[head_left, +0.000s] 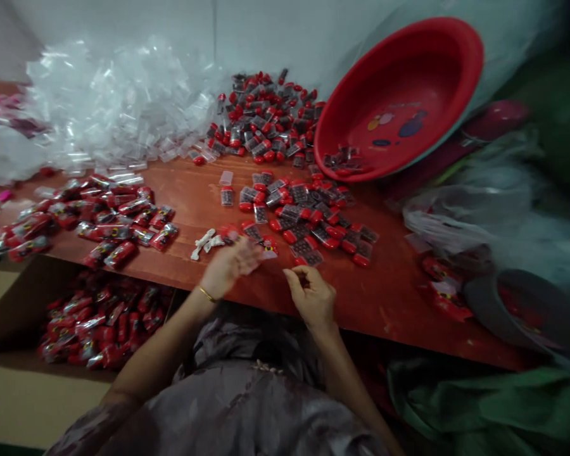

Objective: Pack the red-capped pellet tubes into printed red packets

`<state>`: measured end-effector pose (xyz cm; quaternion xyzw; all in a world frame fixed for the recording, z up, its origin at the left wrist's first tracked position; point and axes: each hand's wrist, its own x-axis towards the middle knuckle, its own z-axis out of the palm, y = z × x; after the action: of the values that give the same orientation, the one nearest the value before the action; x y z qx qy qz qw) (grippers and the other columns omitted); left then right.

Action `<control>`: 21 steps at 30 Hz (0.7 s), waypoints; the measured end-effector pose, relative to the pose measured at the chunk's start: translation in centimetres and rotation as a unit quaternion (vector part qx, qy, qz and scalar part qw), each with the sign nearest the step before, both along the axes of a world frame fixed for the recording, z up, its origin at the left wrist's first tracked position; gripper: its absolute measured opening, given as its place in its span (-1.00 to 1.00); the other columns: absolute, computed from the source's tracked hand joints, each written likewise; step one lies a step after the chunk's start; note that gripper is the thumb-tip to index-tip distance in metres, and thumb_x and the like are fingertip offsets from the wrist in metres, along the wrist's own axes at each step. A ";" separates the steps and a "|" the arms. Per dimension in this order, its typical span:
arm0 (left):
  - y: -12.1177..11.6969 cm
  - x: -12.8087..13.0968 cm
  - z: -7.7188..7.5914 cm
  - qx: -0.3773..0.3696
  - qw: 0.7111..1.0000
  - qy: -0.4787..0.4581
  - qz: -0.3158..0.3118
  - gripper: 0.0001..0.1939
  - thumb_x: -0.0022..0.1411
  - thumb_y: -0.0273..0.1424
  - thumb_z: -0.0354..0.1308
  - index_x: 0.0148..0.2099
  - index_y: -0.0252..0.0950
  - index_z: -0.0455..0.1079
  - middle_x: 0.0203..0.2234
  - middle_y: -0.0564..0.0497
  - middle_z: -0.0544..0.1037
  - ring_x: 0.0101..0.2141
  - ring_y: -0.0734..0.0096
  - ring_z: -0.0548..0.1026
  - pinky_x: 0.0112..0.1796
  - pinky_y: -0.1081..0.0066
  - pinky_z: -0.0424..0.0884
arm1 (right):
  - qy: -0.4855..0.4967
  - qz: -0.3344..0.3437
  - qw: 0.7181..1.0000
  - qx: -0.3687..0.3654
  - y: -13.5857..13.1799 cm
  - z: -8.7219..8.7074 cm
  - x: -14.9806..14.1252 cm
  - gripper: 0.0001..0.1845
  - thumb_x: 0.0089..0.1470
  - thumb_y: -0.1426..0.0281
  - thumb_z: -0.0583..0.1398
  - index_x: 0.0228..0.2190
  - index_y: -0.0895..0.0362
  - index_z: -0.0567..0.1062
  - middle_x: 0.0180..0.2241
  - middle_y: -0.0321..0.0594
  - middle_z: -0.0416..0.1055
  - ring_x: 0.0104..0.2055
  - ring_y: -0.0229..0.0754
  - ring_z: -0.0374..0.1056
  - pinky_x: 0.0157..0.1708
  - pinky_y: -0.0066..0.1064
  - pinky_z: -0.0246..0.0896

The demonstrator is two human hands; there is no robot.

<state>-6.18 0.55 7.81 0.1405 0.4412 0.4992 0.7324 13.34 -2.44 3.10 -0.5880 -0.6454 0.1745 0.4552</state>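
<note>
1. Two bare hands, worked low over the near edge of a reddish-brown counter [384, 285].
2. Left hand [237, 258], bracelet at wrist: largely open, fingers extended, blurred by motion. It lies over or just beside a printed red wrapper [269, 247]; contact, and any item held, cannot be told.
3. Right hand [313, 296]: fingers curled, thumb close to forefinger, near the counter's edge. No item shows in it; whether the fingertips meet cannot be told.
4. Step in hand, by judgement: handling of small pieces at the wrapper. Picking up so flat a piece would call for a light fingertip pinch, clear of its neighbours.
5. Red-capped containers [292, 212], dark contents: one loose group beyond the hands; a further heap behind it, beside a tilted red basin [437, 82].
6. White strips [202, 243], few, just left of the left hand.
7. Red wrapped packets [118, 231]: one spread on the counter's left; more inside an open cardboard box [23, 402] below.
8. Clear plastic cases [118, 101], one large bank, back left.
</note>
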 end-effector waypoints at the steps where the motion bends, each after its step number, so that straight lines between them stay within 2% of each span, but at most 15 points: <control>1: 1.0 -2.3 0.3 0.015 0.998 0.010 0.064 -0.73 -0.05 -0.19 0.34 -0.44 -0.27 0.42 -0.47 -0.01 0.57 -0.39 0.36 0.54 -0.30 0.40 0.42 | -0.029 -0.023 0.999 0.008 -0.1 -0.4 0.9 -0.75 0.06 0.19 0.18 -0.45 0.11 0.48 -0.53 -0.23 0.49 -0.50 -0.23 0.38 -0.43 -0.44 0.23; 3: 3.1 -6.8 0.6 0.041 0.981 0.033 0.188 -0.76 0.08 -0.21 0.24 -0.44 -0.26 0.37 -0.47 0.04 0.56 -0.37 0.44 0.53 -0.29 0.45 0.42 | -0.060 -0.072 0.996 0.009 -0.4 -1.2 2.8 -0.71 0.12 0.18 0.13 -0.43 0.13 0.49 -0.52 -0.19 0.50 -0.49 -0.21 0.40 -0.44 -0.44 0.21; 5: 4.6 -9.9 0.5 0.047 0.965 0.049 0.251 -0.69 0.16 -0.11 0.12 -0.39 -0.27 0.35 -0.38 0.00 0.57 -0.29 0.41 0.53 -0.27 0.44 0.43 | -0.073 -0.115 0.991 0.001 -0.7 -2.0 4.4 -0.67 0.15 0.16 0.09 -0.42 0.14 0.49 -0.53 -0.17 0.50 -0.50 -0.20 0.41 -0.45 -0.44 0.21; 6: 4.9 -10.5 0.4 0.060 0.961 0.064 0.262 -0.66 0.15 -0.07 0.11 -0.34 -0.27 0.35 -0.32 -0.04 0.57 -0.23 0.37 0.53 -0.26 0.41 0.43 | -0.077 -0.128 0.989 -0.002 -0.8 -2.3 4.9 -0.66 0.16 0.16 0.08 -0.41 0.14 0.48 -0.53 -0.17 0.50 -0.50 -0.20 0.41 -0.45 -0.44 0.21; 8: 4.6 -9.8 -0.2 0.075 0.958 0.126 0.246 -0.66 0.09 -0.10 0.17 -0.27 -0.28 0.37 -0.27 -0.07 0.56 -0.19 0.30 0.52 -0.23 0.38 0.43 | -0.088 -0.141 0.986 -0.001 -0.9 -2.9 5.3 -0.65 0.17 0.15 0.07 -0.39 0.15 0.49 -0.52 -0.16 0.51 -0.50 -0.20 0.42 -0.45 -0.44 0.21; 10: 3.5 -7.1 -1.0 0.117 0.941 0.252 0.192 -0.68 0.02 -0.21 0.26 -0.20 -0.27 0.41 -0.26 -0.07 0.56 -0.15 0.23 0.50 -0.17 0.31 0.41 | -0.108 -0.141 0.984 0.010 -0.8 -3.3 5.1 -0.65 0.18 0.16 0.06 -0.37 0.16 0.49 -0.51 -0.15 0.52 -0.50 -0.19 0.42 -0.46 -0.45 0.20; 11: 3.0 -5.5 -1.4 0.154 0.916 0.335 0.157 -0.68 -0.01 -0.26 0.28 -0.19 -0.27 0.43 -0.24 -0.08 0.57 -0.09 0.17 0.47 -0.10 0.25 0.38 | -0.125 -0.138 0.982 0.020 -0.7 -3.5 4.9 -0.65 0.18 0.17 0.06 -0.37 0.16 0.50 -0.52 -0.15 0.52 -0.50 -0.19 0.42 -0.47 -0.44 0.20; 12: 2.7 -3.9 -1.7 0.192 0.879 0.420 0.119 -0.72 0.00 -0.29 0.27 -0.21 -0.26 0.46 -0.19 -0.10 0.56 -0.01 0.12 0.43 -0.02 0.18 0.32 | -0.145 -0.133 0.980 0.032 -0.6 -3.6 4.6 -0.65 0.19 0.19 0.06 -0.38 0.17 0.50 -0.52 -0.15 0.52 -0.51 -0.19 0.42 -0.47 -0.44 0.19; 15: 3.0 -1.0 -2.2 0.262 0.724 0.638 0.002 -0.80 0.03 -0.35 0.24 -0.23 -0.24 0.51 -0.01 -0.16 0.49 0.15 -0.04 0.26 0.13 0.01 0.07 | -0.199 -0.112 0.971 0.072 -0.4 -3.9 4.2 -0.68 0.20 0.24 0.06 -0.40 0.17 0.50 -0.53 -0.16 0.52 -0.54 -0.20 0.40 -0.46 -0.43 0.18; 17: 3.8 -0.7 -2.0 0.262 0.634 0.725 -0.057 -0.79 0.07 -0.36 0.19 -0.20 -0.25 0.52 0.04 -0.18 0.45 0.16 -0.08 0.24 0.13 -0.02 0.05 | -0.209 -0.105 0.968 0.095 -0.5 -4.0 4.1 -0.68 0.21 0.26 0.06 -0.41 0.16 0.50 -0.53 -0.18 0.52 -0.54 -0.22 0.39 -0.46 -0.44 0.17; 19: 4.6 -1.2 -1.5 0.244 0.570 0.779 -0.096 -0.75 0.13 -0.35 0.13 -0.15 -0.26 0.51 0.05 -0.20 0.45 0.14 -0.06 0.27 0.11 -0.01 0.12 | -0.207 -0.102 0.966 0.113 -0.5 -4.0 4.2 -0.68 0.22 0.26 0.05 -0.42 0.15 0.50 -0.52 -0.19 0.52 -0.54 -0.23 0.39 -0.46 -0.44 0.18; 21: 5.0 -1.8 -1.0 0.223 0.526 0.813 -0.113 -0.71 0.16 -0.32 0.10 -0.10 -0.27 0.50 0.05 -0.21 0.45 0.13 -0.06 0.29 0.08 0.01 0.17 | -0.208 -0.095 0.965 0.127 -0.5 -3.9 4.2 -0.70 0.22 0.28 0.06 -0.42 0.14 0.49 -0.52 -0.20 0.53 -0.54 -0.24 0.39 -0.45 -0.44 0.18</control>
<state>-7.95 5.51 6.79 0.6927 0.7003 0.1643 0.0517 17.53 -2.94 -0.84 -0.6079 -0.6836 -0.0791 0.3961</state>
